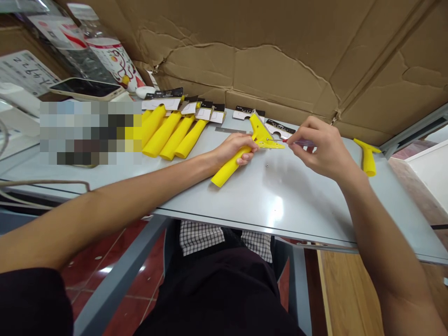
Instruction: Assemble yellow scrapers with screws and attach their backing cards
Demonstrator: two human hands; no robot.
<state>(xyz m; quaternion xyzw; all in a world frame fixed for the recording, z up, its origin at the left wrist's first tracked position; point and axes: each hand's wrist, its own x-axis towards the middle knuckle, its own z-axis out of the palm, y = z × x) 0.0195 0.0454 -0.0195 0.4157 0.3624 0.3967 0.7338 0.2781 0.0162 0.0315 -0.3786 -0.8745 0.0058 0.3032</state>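
Note:
My left hand (240,147) is wrapped round the handle of a yellow scraper (227,169), whose wide head points away and to the right. In my right hand (317,144) the fingers pinch a slim screwdriver (304,143) with a clear handle and a red collar. Its shaft reaches left to the scraper's head, at a small screw there. A tiny nut (267,166) lies on the table below the head. Behind the scraper are a thin metal blade (226,130) and two black-and-white header cards (241,113).
Several carded yellow scrapers (171,135) lie in a row at the left. Another yellow scraper (368,158) is at the far right. Bottles (108,56) and a phone (87,88) stand back left. A cardboard wall (280,60) closes the rear of the table (217,205).

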